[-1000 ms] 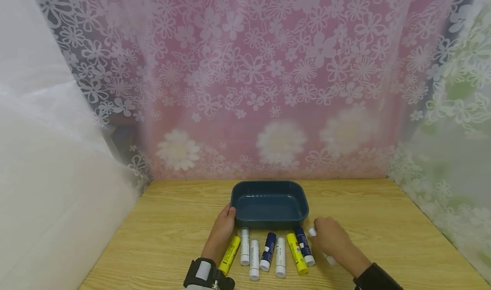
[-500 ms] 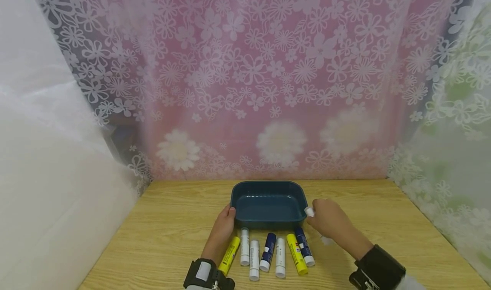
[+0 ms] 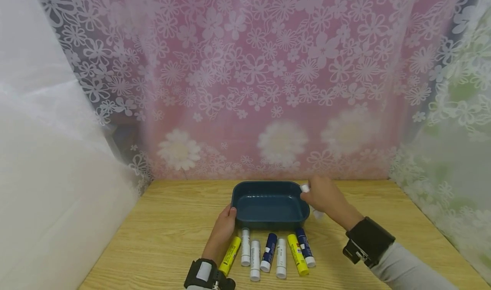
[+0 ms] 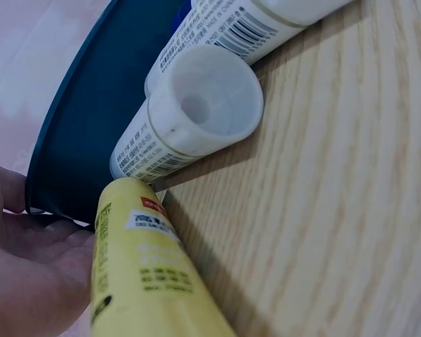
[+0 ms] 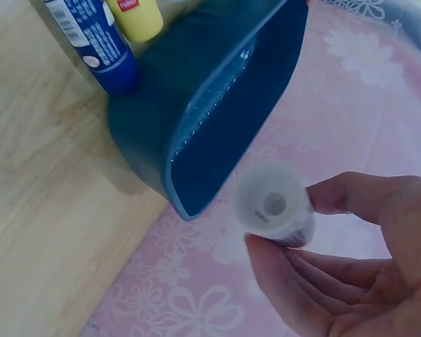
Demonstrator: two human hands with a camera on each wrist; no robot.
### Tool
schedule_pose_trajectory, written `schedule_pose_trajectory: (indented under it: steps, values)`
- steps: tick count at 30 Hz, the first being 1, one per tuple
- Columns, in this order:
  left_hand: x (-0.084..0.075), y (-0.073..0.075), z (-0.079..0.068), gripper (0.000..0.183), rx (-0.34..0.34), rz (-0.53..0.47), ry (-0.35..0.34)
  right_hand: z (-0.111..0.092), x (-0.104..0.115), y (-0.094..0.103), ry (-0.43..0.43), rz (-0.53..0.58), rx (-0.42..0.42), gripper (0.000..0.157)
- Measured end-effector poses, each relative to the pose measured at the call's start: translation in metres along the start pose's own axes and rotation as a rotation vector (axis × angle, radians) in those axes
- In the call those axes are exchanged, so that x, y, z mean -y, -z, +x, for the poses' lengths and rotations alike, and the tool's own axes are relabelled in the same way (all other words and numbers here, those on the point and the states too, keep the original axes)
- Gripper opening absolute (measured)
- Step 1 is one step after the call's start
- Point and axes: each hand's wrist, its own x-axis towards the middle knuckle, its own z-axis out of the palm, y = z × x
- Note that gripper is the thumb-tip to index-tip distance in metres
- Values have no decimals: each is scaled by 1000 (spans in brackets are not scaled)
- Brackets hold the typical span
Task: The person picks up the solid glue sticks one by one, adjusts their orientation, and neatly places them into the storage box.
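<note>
My left hand (image 3: 221,229) grips the left side of a dark teal rectangular dish (image 3: 271,224), its thumb at the rim. In the right wrist view, my right hand (image 5: 358,260) pinches a white glue stick (image 5: 275,203) between thumb and fingers, with one end facing the camera. The head view shows that hand raised beside the dish's right rim. In front of the dish lie a yellow glue stick (image 3: 230,256), a white glue stick (image 3: 245,247) and several more in white, blue and yellow. The left wrist view has the yellow glue stick (image 4: 151,267) close by the left hand.
The dish stands on a wood-grain table (image 3: 172,221). A pink flowered curtain (image 3: 268,89) hangs behind the table's back edge, with pale sheets on the left (image 3: 57,153) and right (image 3: 460,153).
My right hand has lifted the white glue stick from the table and moved up and away, alongside the dish's right rim. My left hand has stayed on the dish.
</note>
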Motion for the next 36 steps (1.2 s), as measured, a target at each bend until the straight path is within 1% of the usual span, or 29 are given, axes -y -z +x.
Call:
schedule_pose_trajectory:
  steps: [4,10,13,18,21,26,30,33,36]
  values:
    - [0,0,0,50,-3,3,-5,13,6,3,22,10,-1,17]
    - [0,0,-2,50,-7,2,-17,30,16,7,68,32,-47,21]
    - [-1,0,-3,51,-11,8,-8,36,19,10,86,32,-56,26]
    - [-1,0,-1,51,-14,13,-7,47,23,11,46,39,-16,43]
    - [-1,0,-1,50,-15,4,-3,53,25,11,15,40,6,47]
    - [-1,-1,-1,51,-6,1,12,61,25,7,-8,22,5,49]
    - [-3,0,-1,52,-4,5,12,66,21,1,17,32,-30,48]
    - [-3,1,-1,51,-8,14,-3,71,16,-6,32,36,-59,49]
    - [-2,1,0,51,-10,21,-11,73,13,-14,29,27,-94,48]
